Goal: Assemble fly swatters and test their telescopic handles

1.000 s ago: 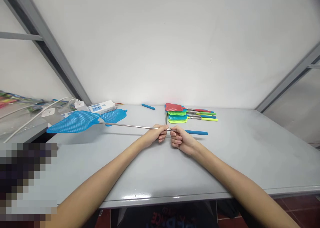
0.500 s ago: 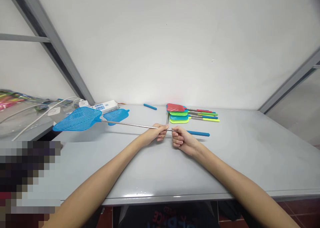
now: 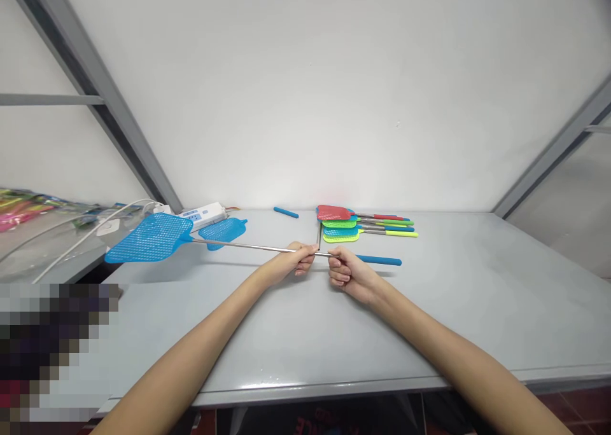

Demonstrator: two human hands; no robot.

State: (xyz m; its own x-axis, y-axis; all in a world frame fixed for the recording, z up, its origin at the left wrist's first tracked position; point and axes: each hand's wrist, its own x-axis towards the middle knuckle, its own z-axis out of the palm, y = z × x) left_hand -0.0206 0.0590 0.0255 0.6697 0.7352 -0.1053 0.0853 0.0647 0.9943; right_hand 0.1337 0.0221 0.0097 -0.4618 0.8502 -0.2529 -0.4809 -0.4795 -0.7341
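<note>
Right hand (image 3: pixel 352 275) and left hand (image 3: pixel 290 263), just apart, fingers curled tight round the steel rod (image 3: pixel 248 246) of a blue swatter (image 3: pixel 153 238), held above the table (image 3: pixel 296 333)! Looks like shaft work; any pull calls for firm, aligned grips. Beyond lie stacked swatters (image 3: pixel 341 234).
</note>
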